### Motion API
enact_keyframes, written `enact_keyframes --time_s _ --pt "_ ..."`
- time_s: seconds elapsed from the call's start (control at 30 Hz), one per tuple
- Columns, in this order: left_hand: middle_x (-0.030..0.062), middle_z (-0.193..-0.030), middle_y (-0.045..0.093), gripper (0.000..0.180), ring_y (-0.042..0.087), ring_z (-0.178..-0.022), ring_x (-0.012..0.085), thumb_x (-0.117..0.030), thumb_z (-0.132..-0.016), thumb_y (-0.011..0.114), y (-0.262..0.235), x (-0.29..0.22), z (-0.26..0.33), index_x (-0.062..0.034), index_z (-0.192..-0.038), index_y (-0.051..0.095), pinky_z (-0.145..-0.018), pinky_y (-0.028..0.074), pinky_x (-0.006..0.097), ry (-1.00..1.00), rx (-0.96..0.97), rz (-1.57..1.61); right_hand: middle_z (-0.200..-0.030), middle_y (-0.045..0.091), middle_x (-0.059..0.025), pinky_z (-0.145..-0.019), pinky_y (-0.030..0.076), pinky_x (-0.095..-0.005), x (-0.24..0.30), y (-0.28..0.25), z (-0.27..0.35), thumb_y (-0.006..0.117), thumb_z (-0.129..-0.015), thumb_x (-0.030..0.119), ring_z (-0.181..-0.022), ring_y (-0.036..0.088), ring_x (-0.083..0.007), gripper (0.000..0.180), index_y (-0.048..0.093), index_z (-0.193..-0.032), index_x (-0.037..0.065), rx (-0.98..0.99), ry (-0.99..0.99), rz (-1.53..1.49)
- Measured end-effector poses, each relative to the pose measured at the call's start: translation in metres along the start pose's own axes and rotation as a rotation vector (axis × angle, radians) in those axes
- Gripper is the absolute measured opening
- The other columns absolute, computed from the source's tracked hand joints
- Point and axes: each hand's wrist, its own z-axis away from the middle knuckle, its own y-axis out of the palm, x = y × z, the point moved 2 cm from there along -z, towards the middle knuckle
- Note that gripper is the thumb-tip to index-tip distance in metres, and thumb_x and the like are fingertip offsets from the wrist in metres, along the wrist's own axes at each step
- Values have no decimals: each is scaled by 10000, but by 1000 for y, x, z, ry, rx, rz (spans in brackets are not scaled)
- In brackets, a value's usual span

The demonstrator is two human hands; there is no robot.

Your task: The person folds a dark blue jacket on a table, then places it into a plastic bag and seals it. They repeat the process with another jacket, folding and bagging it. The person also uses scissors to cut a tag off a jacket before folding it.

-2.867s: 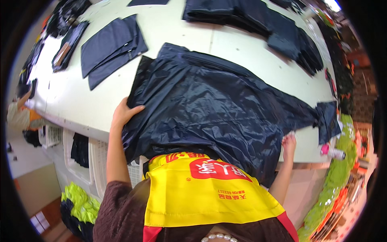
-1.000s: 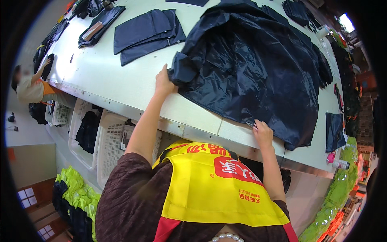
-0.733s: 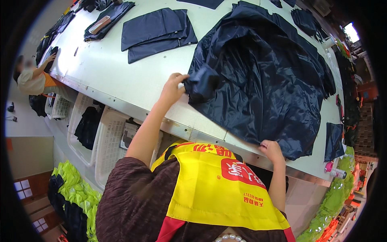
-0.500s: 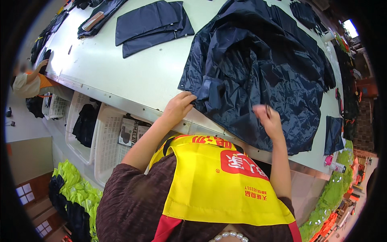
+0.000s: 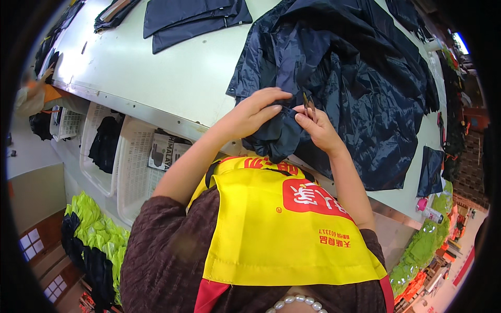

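Note:
A shiny dark navy garment (image 5: 360, 104) lies rumpled over the table's near edge. My left hand (image 5: 259, 110) is closed on a gathered part of it, thumb and fingers pinching the cloth. Close beside it, my right hand (image 5: 319, 127) holds small thread snips (image 5: 309, 104), whose blades point up and away from me. The thumb and forefinger of that hand also pinch the garment's edge, so a short strip of fabric stretches between both hands. Part of the cloth hangs down toward my yellow apron (image 5: 250, 219).
Folded dark fabric pieces (image 5: 193, 21) lie at the far left of the white table (image 5: 130, 73). White plastic baskets (image 5: 133, 172) stand below its left edge. A small dark folded piece (image 5: 430, 169) and a bottle (image 5: 432, 214) are at right. Another person (image 5: 34, 96) works at far left.
Both hands have come together over the garment, the left moving right and up, the right moving left and up. A section of cloth has been lifted and gathered between them.

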Motion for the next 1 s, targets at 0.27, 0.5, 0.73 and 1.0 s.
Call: enact_keyframes --time_s 0.27,0.5,0.73,1.0 --pt "-25 -825 611 174 547 -775 40 -183 -926 555 16 -4 -10 -44 -939 660 -698 425 174 -376 333 788 -862 586 -31 -712 421 -223 6 -6 35 574 -926 188 -788 539 -100 203 621 -1009 8 -167 -133 92" --pt "-22 -816 614 144 543 -747 35 -146 -894 580 19 -24 -3 -29 -921 659 -674 423 156 -391 159 704 -725 551 -65 -530 390 -242 47 -5 61 674 -849 147 -591 502 -135 162 629 -876 -6 -412 -263 501" --pt "-21 -762 603 142 533 -709 31 -96 -848 565 22 -51 -1 9 -900 645 -645 424 171 -310 198 385 -704 537 -85 -497 388 -267 71 10 59 672 -764 42 -568 525 -178 87 594 -771 5 -244 -329 613" --pt "-33 -768 610 126 533 -701 24 -132 -852 585 25 -63 1 -27 -858 655 -667 422 171 -393 152 607 -717 569 -75 -516 403 -253 83 6 74 679 -757 28 -577 547 -146 78 615 -797 9 -28 -387 459"
